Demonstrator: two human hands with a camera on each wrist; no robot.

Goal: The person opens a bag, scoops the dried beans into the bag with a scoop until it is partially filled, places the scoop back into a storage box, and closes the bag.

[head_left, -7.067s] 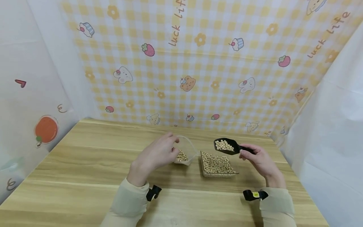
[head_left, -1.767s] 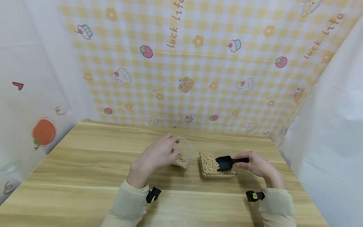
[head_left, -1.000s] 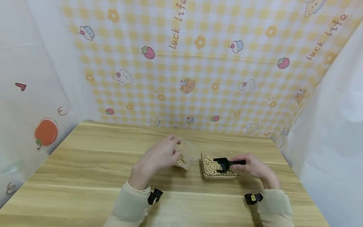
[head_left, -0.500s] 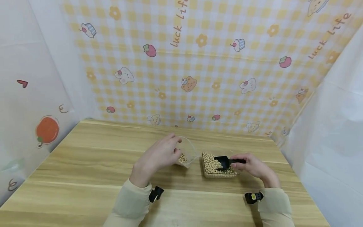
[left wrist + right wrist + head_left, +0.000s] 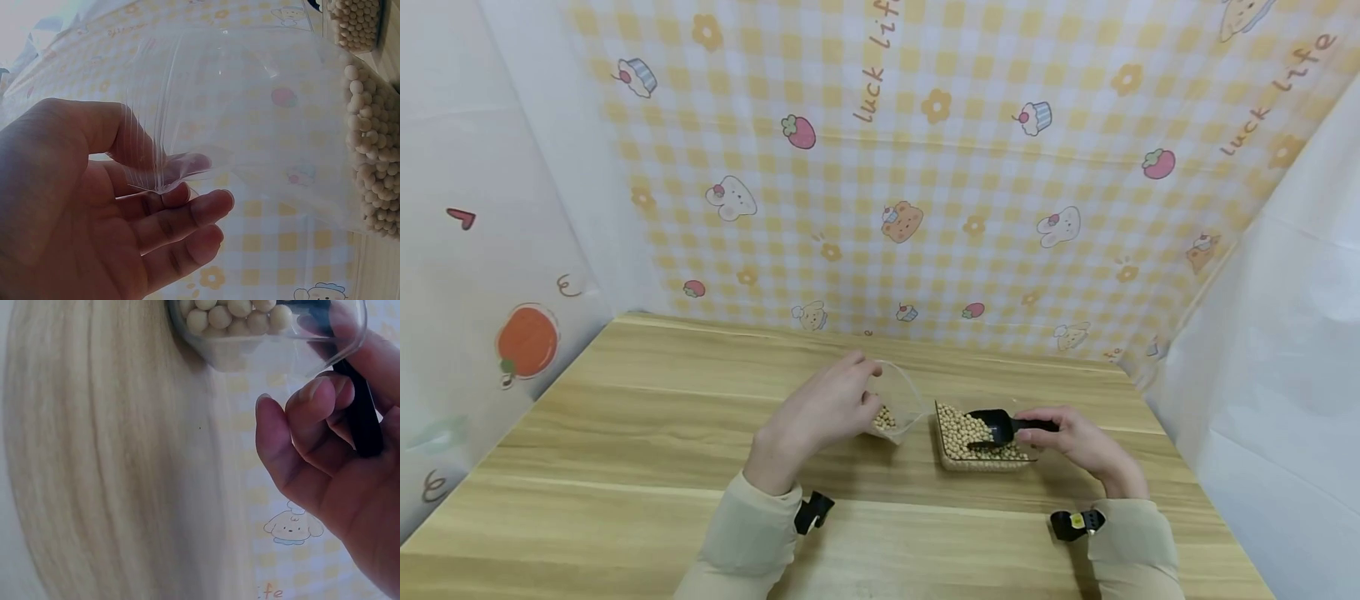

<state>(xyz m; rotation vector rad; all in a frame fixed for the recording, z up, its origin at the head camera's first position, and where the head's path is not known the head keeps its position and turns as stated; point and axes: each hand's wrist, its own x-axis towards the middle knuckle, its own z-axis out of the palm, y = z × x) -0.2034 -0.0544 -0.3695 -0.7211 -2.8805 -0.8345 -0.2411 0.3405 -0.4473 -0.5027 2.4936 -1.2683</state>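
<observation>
My left hand (image 5: 823,407) pinches the rim of a clear plastic zip bag (image 5: 250,112) between thumb and forefinger, and the bag's mouth stands open. Pale round soybeans (image 5: 375,144) lie in its bottom. To the right, a clear square container (image 5: 981,465) is filled with the same soybeans (image 5: 955,433). My right hand (image 5: 1078,437) grips the black handle of a scoop (image 5: 996,427), whose blade rests down in the container's beans, its front edge buried. The handle (image 5: 362,419) lies against the palm in the right wrist view.
Both things stand on a wood-grain table (image 5: 647,425). A yellow checked cloth (image 5: 850,183) hangs behind it, with white sheets (image 5: 1285,333) on either side. Black straps with cameras sit on both wrists.
Seven seconds ago the scoop was held above the container with beans in it; since then it has gone down into the container. Lately it has shifted slightly right. The left hand keeps its hold.
</observation>
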